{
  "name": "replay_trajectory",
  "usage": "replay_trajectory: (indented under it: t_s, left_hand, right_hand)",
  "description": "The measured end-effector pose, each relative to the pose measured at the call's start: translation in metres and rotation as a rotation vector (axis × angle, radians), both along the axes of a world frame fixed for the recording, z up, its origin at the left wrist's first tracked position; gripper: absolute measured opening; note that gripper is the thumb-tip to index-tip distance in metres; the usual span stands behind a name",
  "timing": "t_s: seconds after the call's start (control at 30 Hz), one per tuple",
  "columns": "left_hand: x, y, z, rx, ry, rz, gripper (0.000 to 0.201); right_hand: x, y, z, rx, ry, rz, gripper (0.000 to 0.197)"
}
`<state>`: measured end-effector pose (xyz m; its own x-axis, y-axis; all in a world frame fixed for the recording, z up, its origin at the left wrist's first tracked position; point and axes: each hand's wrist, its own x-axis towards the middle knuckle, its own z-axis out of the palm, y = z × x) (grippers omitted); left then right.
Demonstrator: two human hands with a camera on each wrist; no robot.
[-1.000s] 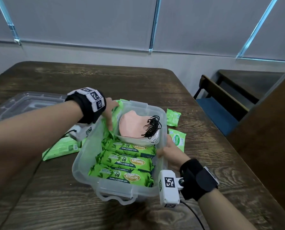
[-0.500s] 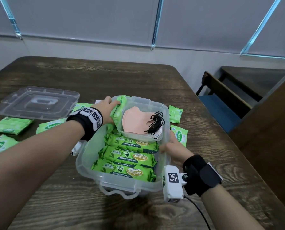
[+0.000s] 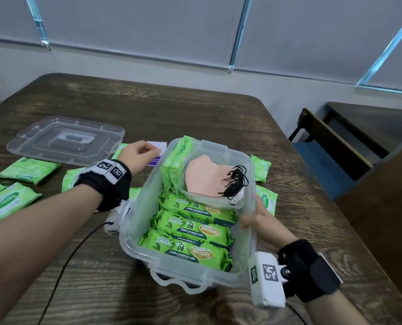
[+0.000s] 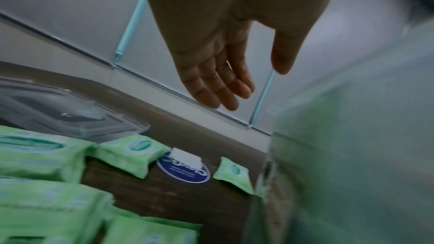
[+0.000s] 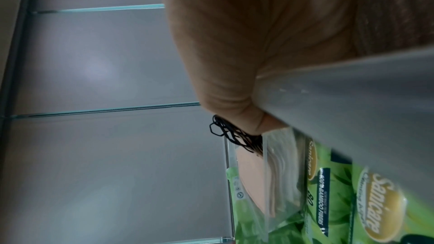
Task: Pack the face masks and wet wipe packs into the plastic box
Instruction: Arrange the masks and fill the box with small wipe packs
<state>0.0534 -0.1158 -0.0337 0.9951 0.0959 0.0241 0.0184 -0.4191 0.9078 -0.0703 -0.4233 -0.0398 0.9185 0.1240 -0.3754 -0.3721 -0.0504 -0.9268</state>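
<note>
right hand gripping the plastic box rim, left hand empty with fingers loose over small wipe packs on the bench, masks already inside

The box is packed: wipe packs cover its floor, with an inner tray of masks across the far end. Loose packs and the lid crowd the surface to its left; the near surface lies bare.
</note>
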Motion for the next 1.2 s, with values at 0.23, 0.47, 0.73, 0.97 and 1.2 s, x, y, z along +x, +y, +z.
replay_trajectory:
  t_s: [0.23, 0.47, 0.73, 0.97, 1.2]
  left_hand:
    - [0.022, 0.059, -0.054, 0.767, 0.433, -0.148, 0.039]
    - [0.035, 0.068, -0.084, 0.866, 0.531, -0.433, 0.106]
    - [0.045, 0.038, -0.108, 0.903, 0.393, -0.582, 0.097]
    - [0.045, 0.035, -0.111, 0.842, 0.557, -0.540, 0.109]
    - [0.027, 0.059, -0.039, 0.415, 0.354, -0.094, 0.087]
  right_hand:
    - [0.001, -0.006, -0.008, -0.027, -0.002, 0.022, 0.087]
    - [-0.002, -0.006, -0.002, -0.004, 0.046, -0.047, 0.087]
    - [0.002, -0.012, -0.005, -0.084, 0.006, -0.018, 0.099]
    - [0.000, 0.000, 0.008, -0.045, 0.071, -0.066, 0.089]
    - [0.000, 0.002, 0.004, -0.042, 0.084, -0.050, 0.087]
